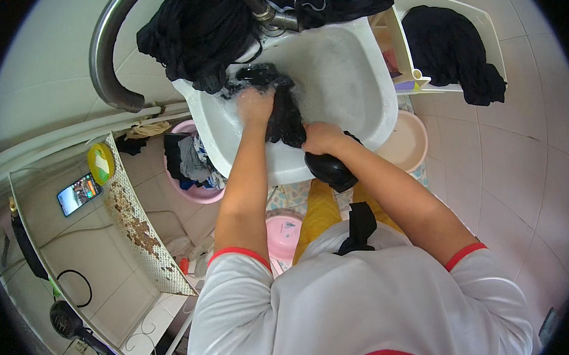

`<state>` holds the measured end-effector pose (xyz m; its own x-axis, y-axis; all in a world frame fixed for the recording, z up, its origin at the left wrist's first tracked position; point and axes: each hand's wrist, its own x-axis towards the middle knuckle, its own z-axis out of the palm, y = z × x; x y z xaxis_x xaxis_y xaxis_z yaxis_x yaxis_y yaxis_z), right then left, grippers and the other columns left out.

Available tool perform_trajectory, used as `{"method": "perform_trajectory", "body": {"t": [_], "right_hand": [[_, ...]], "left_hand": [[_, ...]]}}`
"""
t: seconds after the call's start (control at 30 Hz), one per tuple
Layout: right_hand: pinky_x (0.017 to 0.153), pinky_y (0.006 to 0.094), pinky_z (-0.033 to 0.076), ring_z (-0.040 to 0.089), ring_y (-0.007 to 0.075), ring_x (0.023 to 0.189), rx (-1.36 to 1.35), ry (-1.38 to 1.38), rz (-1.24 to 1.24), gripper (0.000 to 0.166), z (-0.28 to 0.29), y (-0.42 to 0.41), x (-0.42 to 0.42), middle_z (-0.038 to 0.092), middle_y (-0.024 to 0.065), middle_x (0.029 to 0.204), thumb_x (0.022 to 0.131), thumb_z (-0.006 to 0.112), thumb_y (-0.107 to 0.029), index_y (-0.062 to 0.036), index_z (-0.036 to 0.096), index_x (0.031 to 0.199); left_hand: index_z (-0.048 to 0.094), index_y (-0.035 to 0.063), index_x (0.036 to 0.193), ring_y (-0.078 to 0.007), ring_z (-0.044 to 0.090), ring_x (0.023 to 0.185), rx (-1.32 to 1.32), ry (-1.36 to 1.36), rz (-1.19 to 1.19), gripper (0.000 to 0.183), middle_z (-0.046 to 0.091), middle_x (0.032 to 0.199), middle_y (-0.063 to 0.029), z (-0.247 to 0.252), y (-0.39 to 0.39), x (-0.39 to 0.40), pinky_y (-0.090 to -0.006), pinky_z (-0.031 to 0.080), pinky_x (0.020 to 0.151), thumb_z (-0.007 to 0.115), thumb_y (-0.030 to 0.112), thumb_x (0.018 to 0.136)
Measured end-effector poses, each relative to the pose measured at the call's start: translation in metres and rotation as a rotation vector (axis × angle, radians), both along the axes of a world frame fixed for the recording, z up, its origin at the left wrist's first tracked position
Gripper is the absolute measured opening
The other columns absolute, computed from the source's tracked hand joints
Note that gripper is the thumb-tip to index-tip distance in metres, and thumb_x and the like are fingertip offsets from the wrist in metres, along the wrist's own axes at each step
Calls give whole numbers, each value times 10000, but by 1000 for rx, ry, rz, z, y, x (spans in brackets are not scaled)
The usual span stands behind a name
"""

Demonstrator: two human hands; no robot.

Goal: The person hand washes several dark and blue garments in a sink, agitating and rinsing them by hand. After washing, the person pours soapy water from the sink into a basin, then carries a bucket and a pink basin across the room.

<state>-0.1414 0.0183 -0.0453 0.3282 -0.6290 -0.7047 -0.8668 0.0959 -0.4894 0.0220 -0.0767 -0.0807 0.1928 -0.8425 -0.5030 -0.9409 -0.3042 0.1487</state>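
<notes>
In the soapy water of the white washbasin (332, 75) lies a wet black garment (282, 108). My left hand (255, 105) is over its left part, at the suds, with the fingers hidden by the water and the hand itself. My right hand (322, 137) is closed on the garment's lower right end at the basin's front rim. Just beside my right wrist, a smooth black rounded bundle (332, 169) hangs over the rim; whether it is part of the same garment I cannot tell. A large pile of black cloth (200, 35) rests on the basin's back left corner.
A curved metal pipe (112, 56) arches at the upper left. Black cloth hangs over a white plastic drawer (496, 54) at the right. Pink tubs (206, 195) and a beige basin (413, 139) stand below. A phone (80, 193) lies on the left.
</notes>
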Motion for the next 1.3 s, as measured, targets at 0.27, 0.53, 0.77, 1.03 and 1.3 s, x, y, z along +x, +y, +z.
{"method": "perform_trajectory", "body": {"t": [0.27, 0.53, 0.77, 1.03, 1.3], "right_hand": [[801, 411, 492, 602, 317, 980, 13, -27, -18, 435, 5, -7, -3, 628, 141, 1066, 705, 531, -145, -94, 585, 1133], [841, 411, 468, 573, 322, 1025, 85, -51, -54, 455, -4, -9, -4, 612, 151, 1092, 705, 552, -203, -71, 561, 1140], [845, 391, 480, 589, 297, 1027, 61, 0, -37, 425, 0, -8, -4, 609, 133, 1124, 732, 524, -159, -62, 577, 1142], [857, 402, 474, 572, 313, 1056, 89, -43, 12, 453, 5, -7, -5, 599, 155, 1131, 738, 523, -160, -30, 545, 1172], [871, 388, 466, 565, 303, 1071, 107, -24, -62, 485, 11, -12, -7, 580, 160, 1165, 723, 534, -132, -28, 522, 1197]], "left_hand": [[407, 23, 1238, -417, 485, 1052, -587, 77, 90, 783, 490, 1139, -243, 17, 12, -13, -456, 413, 900, 784, 234, 585], [611, 48, 1058, -238, 579, 905, -472, 788, 44, 399, 622, 992, -130, 52, 34, 19, -331, 445, 826, 600, 27, 659], [641, 128, 1010, -407, 364, 1197, -469, -52, -320, 488, 390, 1335, -198, 44, 86, -30, -530, 300, 976, 690, 477, 673], [509, -15, 1170, -331, 537, 1058, 50, -9, -147, 570, 514, 1206, -206, 34, -21, -32, -415, 442, 872, 644, 340, 745], [641, 152, 1080, -353, 445, 1169, -403, 500, -441, 361, 441, 1325, -163, 56, 46, 11, -468, 276, 1027, 642, 308, 754]]}}
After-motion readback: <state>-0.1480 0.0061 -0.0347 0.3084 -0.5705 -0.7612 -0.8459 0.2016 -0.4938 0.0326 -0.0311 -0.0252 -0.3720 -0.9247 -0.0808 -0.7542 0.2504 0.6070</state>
